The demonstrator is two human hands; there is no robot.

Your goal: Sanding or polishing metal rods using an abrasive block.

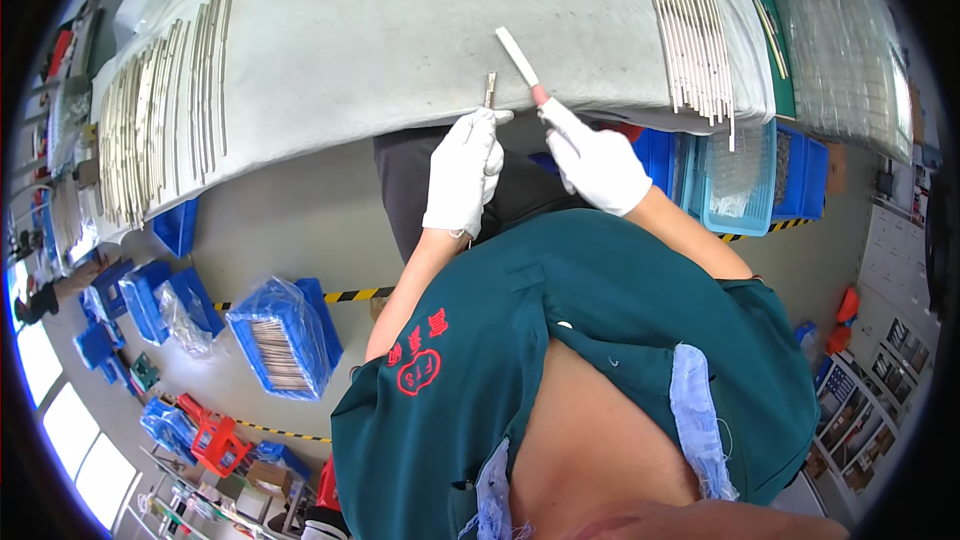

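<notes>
My left hand, in a white glove, is closed around a slim silvery metal rod, whose short upper end sticks out above the fingers. My gloved right hand grips a straight, narrow white stick that points up and to the left. A pinkish patch shows where the stick meets the fingers; whether it is a bare fingertip or a part of the stick I cannot tell. Both hands are at the near edge of a table covered with pale cloth, and the two held things are apart.
Rows of thin metal rods lie on the cloth at the left and right. Clear plastic trays are stacked at the far right. Blue bins stand below the table's right side. A bagged blue crate of rods sits on the floor.
</notes>
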